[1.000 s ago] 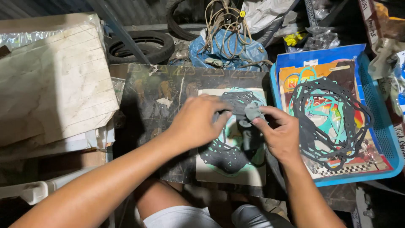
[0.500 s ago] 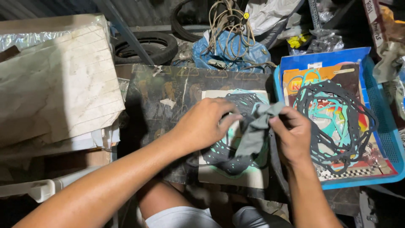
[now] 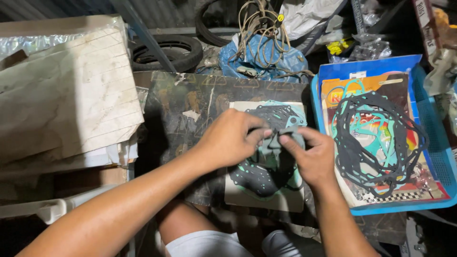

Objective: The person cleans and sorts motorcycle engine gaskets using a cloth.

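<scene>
Head view: The left hand (image 3: 231, 138) and right hand (image 3: 312, 157) meet over the centre of a dark board (image 3: 190, 104) serving as the desk. Both grips are pressed together on a small grey-green gasket piece (image 3: 281, 135); the left thumb and forefinger pinch its left edge, the right thumb and forefinger pinch its right edge. The piece is held just above a pale card (image 3: 266, 197) carrying a set of dark and teal gaskets (image 3: 266, 173). To the right, touching the board's edge, a blue tray (image 3: 435, 166) holds printed packaging with a tangle of black and teal gaskets (image 3: 376, 143). A stack of worn paper sheets (image 3: 62, 100) lies to the left; a tyre (image 3: 166, 50) lies behind.
</scene>
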